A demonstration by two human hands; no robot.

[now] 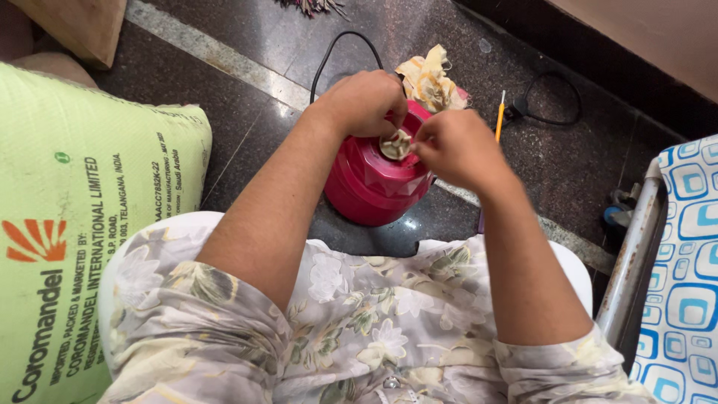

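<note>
Red mixer base (374, 183) on dark floor: left hand (364, 101) and right hand (456, 146) pinched on top central coupler (395, 144); best steadied, turned gently.

Sack (82, 224) left of appliance (370, 187); screwdriver (499, 120) right.

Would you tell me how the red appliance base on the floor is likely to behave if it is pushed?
The red appliance base looks squat and wide, so it probably slides rather than tips. The polished stone floor may let it skid easily. Its black cord trails behind and could drag or snag.
</note>
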